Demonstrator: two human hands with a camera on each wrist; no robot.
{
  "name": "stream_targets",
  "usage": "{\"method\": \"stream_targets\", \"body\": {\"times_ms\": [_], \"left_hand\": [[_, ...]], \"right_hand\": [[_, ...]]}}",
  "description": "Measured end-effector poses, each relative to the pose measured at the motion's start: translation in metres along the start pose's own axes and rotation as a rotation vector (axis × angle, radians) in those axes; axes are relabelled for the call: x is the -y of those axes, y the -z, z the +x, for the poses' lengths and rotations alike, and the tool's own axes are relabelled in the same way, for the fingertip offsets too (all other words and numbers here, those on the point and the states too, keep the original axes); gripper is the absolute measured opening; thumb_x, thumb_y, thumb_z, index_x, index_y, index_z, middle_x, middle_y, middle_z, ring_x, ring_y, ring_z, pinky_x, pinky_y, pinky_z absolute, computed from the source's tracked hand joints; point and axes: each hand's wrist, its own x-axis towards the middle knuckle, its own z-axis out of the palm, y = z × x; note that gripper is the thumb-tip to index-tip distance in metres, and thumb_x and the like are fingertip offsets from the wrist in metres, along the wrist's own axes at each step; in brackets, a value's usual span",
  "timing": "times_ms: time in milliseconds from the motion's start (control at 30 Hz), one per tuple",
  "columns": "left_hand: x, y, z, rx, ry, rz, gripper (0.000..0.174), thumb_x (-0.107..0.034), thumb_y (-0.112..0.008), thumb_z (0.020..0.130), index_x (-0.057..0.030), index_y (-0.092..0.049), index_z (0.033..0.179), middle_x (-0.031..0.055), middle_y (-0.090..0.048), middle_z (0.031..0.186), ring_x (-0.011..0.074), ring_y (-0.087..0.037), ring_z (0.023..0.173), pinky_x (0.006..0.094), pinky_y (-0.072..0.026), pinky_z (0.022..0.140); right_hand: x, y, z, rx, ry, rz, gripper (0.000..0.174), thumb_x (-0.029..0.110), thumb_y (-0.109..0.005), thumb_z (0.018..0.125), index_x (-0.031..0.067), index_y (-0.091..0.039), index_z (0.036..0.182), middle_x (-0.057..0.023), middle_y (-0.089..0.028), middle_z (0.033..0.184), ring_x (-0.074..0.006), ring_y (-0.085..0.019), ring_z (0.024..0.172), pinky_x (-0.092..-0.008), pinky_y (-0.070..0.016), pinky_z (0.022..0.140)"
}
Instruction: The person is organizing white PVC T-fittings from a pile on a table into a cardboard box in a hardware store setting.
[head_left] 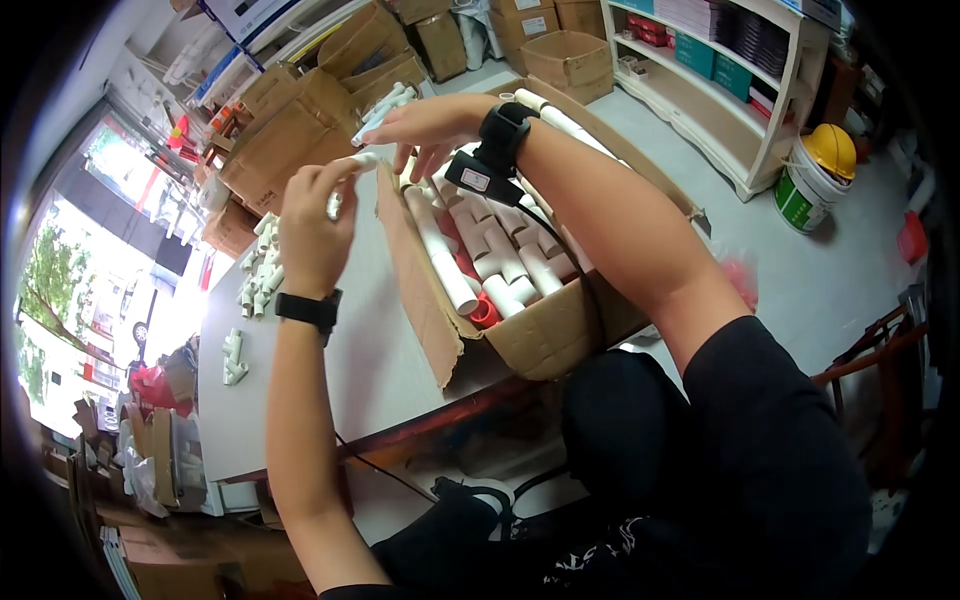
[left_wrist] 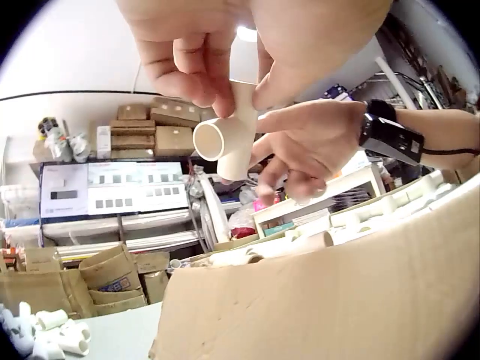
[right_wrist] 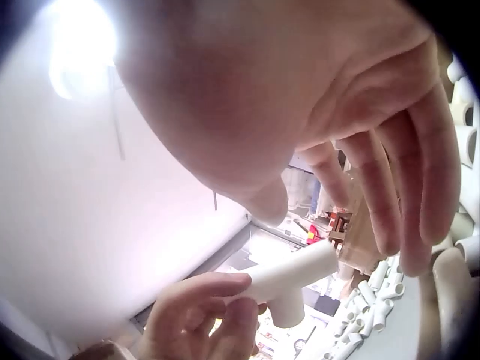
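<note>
A white T-shaped pipe fitting (left_wrist: 238, 135) is pinched between the thumb and fingers of my left hand (head_left: 318, 220), above the table beside the box. In the right wrist view the fitting (right_wrist: 296, 277) is held level, its side branch pointing down. My right hand (head_left: 430, 122) hovers close by over the box's far left corner, fingers relaxed and slightly bent, palm down; the right wrist view shows a gap between it and the fitting. Beneath it, the cardboard box (head_left: 545, 335) holds rows of white fittings (head_left: 487, 240) and a red piece (head_left: 484, 310).
Loose white fittings (head_left: 262, 265) lie piled on the table (head_left: 350, 370) left of the box, with a small group (head_left: 234, 358) nearer me. Cardboard cartons (head_left: 285, 145) stand behind. A white shelf (head_left: 720, 150) and a bucket with a yellow helmet (head_left: 830, 152) are at the right.
</note>
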Motion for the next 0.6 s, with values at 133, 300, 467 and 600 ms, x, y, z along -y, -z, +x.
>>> {"method": "stream_targets", "body": {"times_ms": [133, 300, 467, 600], "left_hand": [[-0.030, -0.003, 0.002, 0.107, -0.051, 0.025, 0.026, -0.003, -0.064, 0.077, -0.0172, -0.066, 0.100, 0.0061, -0.056, 0.085, 0.0240, -0.056, 0.081, 0.0345, -0.0464, 0.069], [-0.043, -0.016, -0.007, 0.180, -0.098, -0.141, 0.029, -0.006, -0.064, 0.078, -0.0175, -0.065, 0.104, 0.0075, -0.056, 0.086, 0.0253, -0.056, 0.081, 0.0349, -0.0464, 0.072], [-0.041, -0.022, -0.013, 0.178, 0.227, -0.342, 0.031, -0.011, -0.065, 0.079, -0.0095, -0.061, 0.110, 0.0114, -0.059, 0.094, 0.0258, -0.057, 0.095, 0.0349, -0.0446, 0.084], [-0.012, -0.033, -0.024, 0.323, 0.251, -0.254, 0.031, -0.023, -0.069, 0.077, -0.0045, -0.064, 0.101, 0.0124, -0.059, 0.091, 0.0271, -0.055, 0.092, 0.0359, -0.0428, 0.085]], "right_hand": [[0.001, 0.004, -0.005, 0.096, 0.000, -0.021, 0.058, 0.050, -0.058, 0.085, 0.0012, -0.053, 0.116, -0.0150, -0.060, 0.103, -0.0227, -0.066, 0.084, -0.0309, -0.0543, 0.077], [-0.007, 0.015, -0.004, 0.141, 0.050, -0.015, 0.026, 0.027, -0.062, 0.082, 0.0023, -0.062, 0.091, -0.0066, -0.061, 0.088, -0.0175, -0.063, 0.077, -0.0264, -0.0520, 0.069], [-0.002, 0.024, -0.013, 0.136, -0.123, -0.221, 0.029, 0.027, -0.064, 0.082, 0.0055, -0.057, 0.099, -0.0065, -0.063, 0.093, -0.0174, -0.065, 0.078, -0.0281, -0.0529, 0.069], [0.000, 0.026, -0.019, 0.213, -0.262, -0.371, 0.027, 0.025, -0.064, 0.081, 0.0044, -0.056, 0.097, -0.0073, -0.064, 0.090, -0.0187, -0.067, 0.072, -0.0296, -0.0534, 0.063]]}}
